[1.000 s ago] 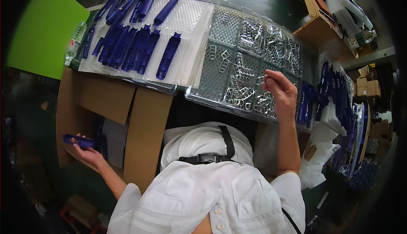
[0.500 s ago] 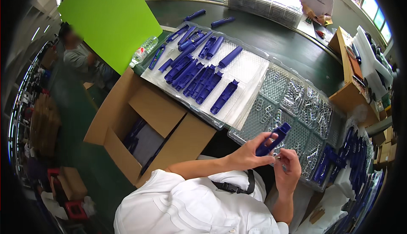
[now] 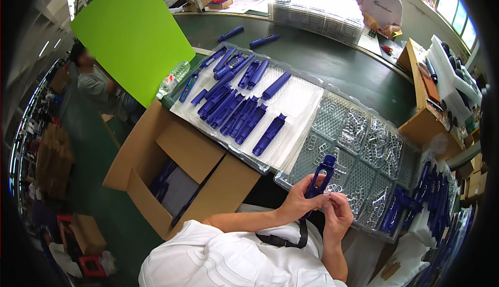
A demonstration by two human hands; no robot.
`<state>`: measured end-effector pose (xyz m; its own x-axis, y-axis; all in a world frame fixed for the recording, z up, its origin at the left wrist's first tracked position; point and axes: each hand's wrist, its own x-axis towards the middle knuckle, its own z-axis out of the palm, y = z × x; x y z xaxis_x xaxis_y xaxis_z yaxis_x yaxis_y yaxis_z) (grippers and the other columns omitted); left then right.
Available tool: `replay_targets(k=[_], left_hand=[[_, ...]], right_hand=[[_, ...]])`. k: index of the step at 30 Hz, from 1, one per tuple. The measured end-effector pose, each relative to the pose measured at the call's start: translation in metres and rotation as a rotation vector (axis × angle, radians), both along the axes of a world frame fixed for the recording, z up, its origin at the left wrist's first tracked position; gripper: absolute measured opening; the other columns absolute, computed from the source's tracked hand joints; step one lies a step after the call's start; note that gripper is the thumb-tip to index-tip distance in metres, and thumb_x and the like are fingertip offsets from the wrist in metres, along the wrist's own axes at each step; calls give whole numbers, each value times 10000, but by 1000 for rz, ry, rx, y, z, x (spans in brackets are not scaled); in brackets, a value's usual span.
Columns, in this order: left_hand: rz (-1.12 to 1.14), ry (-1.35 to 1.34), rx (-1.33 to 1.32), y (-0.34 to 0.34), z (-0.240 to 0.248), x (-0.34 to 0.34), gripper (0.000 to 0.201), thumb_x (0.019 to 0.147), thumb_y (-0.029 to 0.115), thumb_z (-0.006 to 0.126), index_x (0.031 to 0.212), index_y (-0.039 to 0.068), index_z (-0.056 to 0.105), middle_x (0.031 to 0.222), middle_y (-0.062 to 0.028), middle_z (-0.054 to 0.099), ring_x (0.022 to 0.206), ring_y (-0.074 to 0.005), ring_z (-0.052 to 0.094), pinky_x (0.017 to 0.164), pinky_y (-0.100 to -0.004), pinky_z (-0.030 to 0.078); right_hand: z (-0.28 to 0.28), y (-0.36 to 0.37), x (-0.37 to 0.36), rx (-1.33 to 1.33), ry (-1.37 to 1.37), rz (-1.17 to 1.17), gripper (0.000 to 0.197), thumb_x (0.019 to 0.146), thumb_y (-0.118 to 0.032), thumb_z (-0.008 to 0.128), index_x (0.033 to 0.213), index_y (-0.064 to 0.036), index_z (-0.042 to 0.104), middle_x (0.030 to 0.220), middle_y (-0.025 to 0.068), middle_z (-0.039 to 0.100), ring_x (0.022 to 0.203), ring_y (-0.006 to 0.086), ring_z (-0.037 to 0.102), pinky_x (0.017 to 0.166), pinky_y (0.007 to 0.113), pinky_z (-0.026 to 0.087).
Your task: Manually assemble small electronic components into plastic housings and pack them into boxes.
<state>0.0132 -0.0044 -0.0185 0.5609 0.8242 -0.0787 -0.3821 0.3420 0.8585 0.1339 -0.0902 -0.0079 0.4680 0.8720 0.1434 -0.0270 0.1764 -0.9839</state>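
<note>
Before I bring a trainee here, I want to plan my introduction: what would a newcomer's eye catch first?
Probably the bright green panel at upper left. Next, the blue shells on the white sheet, with shiny metal clips in the divided tray to their right. At lower centre, the left hand holds another blue shell, the right hand close by.

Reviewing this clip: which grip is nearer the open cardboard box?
Left. The left grip, around a blue casing, is to the right of the cardboard box; the right grip is farther right, on the left one's far side from it.
</note>
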Motion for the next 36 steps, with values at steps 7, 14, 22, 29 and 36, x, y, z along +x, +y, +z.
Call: replay_targets(k=[7,14,22,29,36], left_hand=[[-5,-69,45,6,5,-6,497,960,135,785,1377,38,531,1035,5,650,794,-26,590,641,-199,506],[-105,-21,-6,3,-6,-3,472,977,129,761,1376,18,536,1051,-22,682,788,-45,609,665,-213,520],[-221,-9,-86,21,4,-7,489,977,156,762,1385,26,525,1010,-13,664,768,-58,605,637,-222,504],[-327,-139,-350,25,0,-24,423,1093,287,444,1458,74,456,973,-20,615,730,-80,582,627,-230,501],[-415,34,-156,32,-5,-23,389,1090,210,506,1439,45,458,947,-78,635,709,-110,606,608,-240,511]], right_hand=[[7,-5,29,-26,-352,7,186,942,104,664,1116,38,670,1079,98,645,874,154,658,736,251,540],[5,-11,30,-28,350,-143,152,953,54,680,1105,46,669,1025,85,665,887,159,705,775,309,655],[-5,-12,40,59,452,-138,181,948,58,677,1125,37,705,1144,122,648,933,184,701,816,331,648],[3,-29,77,67,-37,-301,278,952,44,681,1227,12,691,1170,113,648,928,138,645,825,261,550],[34,-23,76,132,-323,-370,185,881,98,697,1047,16,677,1055,114,675,986,171,619,900,281,491]])
